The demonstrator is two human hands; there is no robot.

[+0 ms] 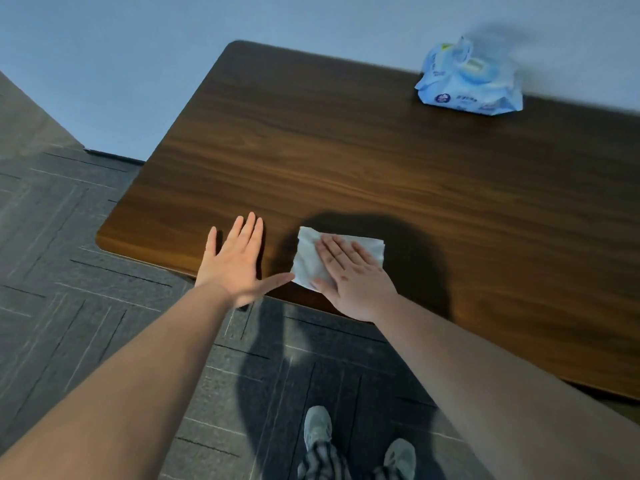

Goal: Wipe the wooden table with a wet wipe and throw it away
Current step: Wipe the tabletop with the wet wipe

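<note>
A dark wooden table (pixel 363 161) fills the middle of the head view. A white wet wipe (pixel 306 258) lies flat on it near the front edge. My right hand (pixel 353 275) presses flat on the wipe, fingers together, covering its right half. My left hand (pixel 235 258) rests flat on the table edge just left of the wipe, fingers spread, thumb tip close to the wipe's lower corner, holding nothing.
A blue pack of wet wipes (pixel 469 86) sits at the table's far edge against the pale wall (pixel 138 64). Grey patterned carpet (pixel 69 271) lies left of and in front of the table. My shoes (pixel 360 441) stand below. No bin is in view.
</note>
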